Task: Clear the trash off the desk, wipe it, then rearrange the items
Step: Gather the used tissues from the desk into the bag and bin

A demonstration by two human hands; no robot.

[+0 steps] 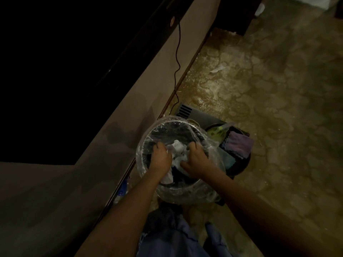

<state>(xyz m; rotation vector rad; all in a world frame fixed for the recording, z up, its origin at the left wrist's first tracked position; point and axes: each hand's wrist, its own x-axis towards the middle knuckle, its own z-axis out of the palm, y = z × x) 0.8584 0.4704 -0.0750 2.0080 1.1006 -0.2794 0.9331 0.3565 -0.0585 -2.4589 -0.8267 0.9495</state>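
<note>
Dim view, straight down at a round waste bin (148, 145) lined with a clear plastic bag (213, 143), standing on a mottled floor (278, 89) hard against a pale wall (74, 182) at nine o'clock. Both hands plunged into the bin's mouth. Left hand (161, 156) at the nine o'clock side of the opening, fingers curled down onto crumpled white paper trash (177, 147); real grip or mere press hidden by the hand's own back, so cannot tell. Right hand (196, 158) at the three o'clock side, fingers likewise bent over the same wad, thumb stretched toward the left hand; hold equally unclear. More white paper (167, 179) showing at six o'clock, beneath the left wrist.

Just beside the bin at two o'clock, a dark bucket (241, 165) carrying a folded purple cloth (239, 145) and a green spray bottle (217, 131). Behind both, at twelve o'clock, a grey box with vent slots (196, 115). A thin dark cable (47, 54) running down the wall toward that box. A scrap of white paper (219, 68) lying alone on the floor at one o'clock, well apart. Blue trouser legs (167, 238) at six o'clock. A plastic bottle (122, 190) by the skirting at eight o'clock. Desk out of sight.
</note>
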